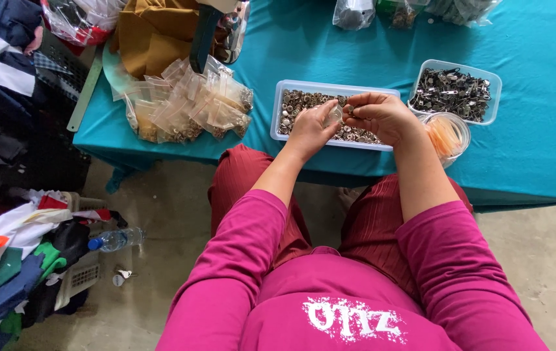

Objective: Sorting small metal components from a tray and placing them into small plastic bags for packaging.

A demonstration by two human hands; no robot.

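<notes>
seated at a low table (525, 162) draped in teal cloth, both arms in magenta sleeves reaching forward over dark red trousers. left hand (310, 127) pinching a small clear plastic bag (334, 116) between thumb and fingers, just above the near edge of a long clear tray of metal buttons (297, 103). right hand (382, 117) curled close beside it, fingertips closed on one or two tiny metal buttons at the mouth of the bag; exact count too small to tell. hands touching or nearly so, both hovering over the tray's middle. to the right of that tray, a second clear tray of dark metal clips (454, 92), and just in front of it a round clear tub (450, 133) with orange contents, partly hidden behind the right forearm. to the left, a heap of small filled plastic bags (190, 104) lying on the cloth, with folded mustard fabric (151, 36) behind it and a dark metal tool (203, 36) standing on top. more bagged goods along the far edge. on the concrete floor at left, a pile of mixed clothing (12, 247), a plastic water bottle (115, 239) and a small key (121, 277) near it.
</notes>
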